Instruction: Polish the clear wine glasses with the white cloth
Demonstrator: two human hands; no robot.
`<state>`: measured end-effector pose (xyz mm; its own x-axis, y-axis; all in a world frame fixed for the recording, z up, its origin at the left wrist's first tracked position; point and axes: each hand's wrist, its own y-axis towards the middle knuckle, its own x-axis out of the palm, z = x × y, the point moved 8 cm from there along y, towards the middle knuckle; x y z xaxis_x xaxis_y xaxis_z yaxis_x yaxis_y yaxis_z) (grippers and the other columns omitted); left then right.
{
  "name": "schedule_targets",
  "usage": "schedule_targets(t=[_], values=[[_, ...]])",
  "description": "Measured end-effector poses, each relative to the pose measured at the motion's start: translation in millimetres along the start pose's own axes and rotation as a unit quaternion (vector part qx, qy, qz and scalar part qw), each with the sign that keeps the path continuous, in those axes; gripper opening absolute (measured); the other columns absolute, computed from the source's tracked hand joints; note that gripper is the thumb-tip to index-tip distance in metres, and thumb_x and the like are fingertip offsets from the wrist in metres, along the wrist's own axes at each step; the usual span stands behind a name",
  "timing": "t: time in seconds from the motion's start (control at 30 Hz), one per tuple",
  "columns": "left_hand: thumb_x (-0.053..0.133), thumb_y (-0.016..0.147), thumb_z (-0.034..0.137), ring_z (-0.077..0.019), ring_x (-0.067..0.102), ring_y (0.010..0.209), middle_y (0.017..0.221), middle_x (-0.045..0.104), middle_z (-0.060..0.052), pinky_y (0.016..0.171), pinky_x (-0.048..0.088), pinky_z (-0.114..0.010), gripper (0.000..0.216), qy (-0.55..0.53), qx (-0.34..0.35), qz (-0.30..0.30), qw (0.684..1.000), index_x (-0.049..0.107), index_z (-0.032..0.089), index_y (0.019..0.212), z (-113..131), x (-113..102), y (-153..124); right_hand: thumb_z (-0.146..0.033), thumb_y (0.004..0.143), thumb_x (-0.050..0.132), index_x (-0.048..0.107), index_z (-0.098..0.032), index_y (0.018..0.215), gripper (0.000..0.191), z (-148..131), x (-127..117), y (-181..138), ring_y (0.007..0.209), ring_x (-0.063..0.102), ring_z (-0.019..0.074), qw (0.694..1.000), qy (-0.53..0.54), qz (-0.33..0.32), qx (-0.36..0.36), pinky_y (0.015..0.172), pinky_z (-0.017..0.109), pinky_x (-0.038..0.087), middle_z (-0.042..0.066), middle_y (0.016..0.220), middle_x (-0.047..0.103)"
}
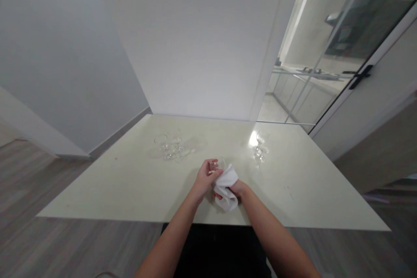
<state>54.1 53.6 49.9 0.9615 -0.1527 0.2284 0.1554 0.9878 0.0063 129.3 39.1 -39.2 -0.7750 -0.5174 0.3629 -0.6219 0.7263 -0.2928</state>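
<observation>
My left hand [205, 178] is closed around a small clear glass [217, 165], held just above the pale table [130, 186] near its front edge. My right hand [237, 189] grips a white cloth [225, 186] that is pressed against the glass and partly covers it. The two hands touch each other around the glass. Most of my right hand's fingers are hidden under the cloth.
A group of several clear glasses [171, 147] stands at the back left of the table. One more clear glass [260, 147] stands at the back right. A white wall lies behind the table, and a glass door [325, 52] to the right.
</observation>
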Motion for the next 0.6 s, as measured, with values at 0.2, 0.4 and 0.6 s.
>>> schedule_targets(t=[0.2, 0.4, 0.6], values=[[0.07, 0.071, 0.037, -0.0208, 0.062, 0.094, 0.103, 0.066, -0.009, 0.086, 0.045, -0.033, 0.048, -0.065, -0.005, -0.044, 0.997, 0.055, 0.015, 0.111, -6.0, 4.6, 2.3, -0.062, 0.06, 0.069, 0.056, -0.018, 0.06, 0.046, 6.9, -2.3, 4.4, 0.049, 0.053, 0.0123, 1.0, 0.014, 0.009, 0.011, 0.052, 0.027, 0.042, -0.001, 0.051, 0.059], [0.075, 0.067, 0.033, -0.0181, 0.062, 0.085, 0.092, 0.065, -0.004, 0.078, 0.046, -0.03, 0.047, -0.003, -0.007, 0.01, 1.0, 0.057, 0.017, 0.107, -8.0, -3.5, 3.2, -0.064, 0.061, 0.068, 0.056, -0.019, 0.059, 0.046, 6.5, -5.5, 3.8, 0.049, 0.053, 0.0134, 0.999, 0.026, 0.022, 0.001, 0.049, 0.027, 0.042, 0.0, 0.051, 0.06], [0.072, 0.069, 0.036, -0.0199, 0.062, 0.093, 0.103, 0.065, -0.01, 0.082, 0.047, -0.032, 0.047, -0.043, -0.006, 0.0, 0.999, 0.056, 0.016, 0.109, -8.1, -0.7, 2.9, -0.06, 0.059, 0.072, 0.056, -0.019, 0.06, 0.044, 10.7, -7.6, 6.5, 0.048, 0.052, 0.0127, 0.999, 0.039, 0.028, -0.005, 0.048, 0.026, 0.042, -0.001, 0.05, 0.059]])
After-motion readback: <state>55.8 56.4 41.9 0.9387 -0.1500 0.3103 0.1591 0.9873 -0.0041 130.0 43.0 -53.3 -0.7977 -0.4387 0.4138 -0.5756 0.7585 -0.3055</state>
